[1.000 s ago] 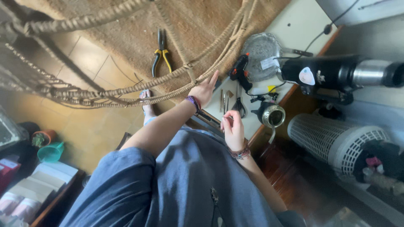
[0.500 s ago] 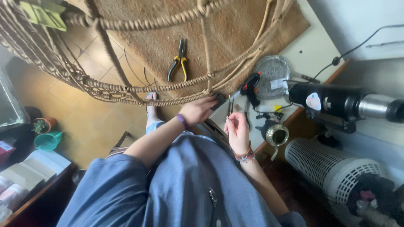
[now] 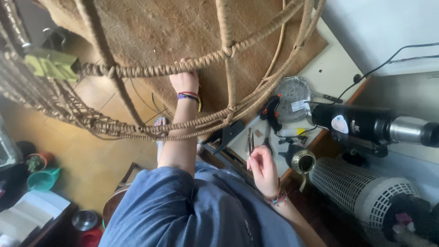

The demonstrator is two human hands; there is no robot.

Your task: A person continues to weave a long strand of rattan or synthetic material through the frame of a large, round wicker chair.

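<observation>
Rattan frame (image 3: 215,59) arches overhead, and the left hand (image 3: 184,81) grips its wrapped rail, fingers curled shut around it. Right hand (image 3: 261,168) hovers loosely curled, empty, over the bench (image 3: 338,68) beside the tools (image 3: 256,139). Steadying step; a tool pick looks next.

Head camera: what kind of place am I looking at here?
Probably a home craft corner, not a factory. A large wicker frame wrapped in cord stands over a woven floor mat, the left hand on it. A low table holds a glue gun and small hand tools.
</observation>
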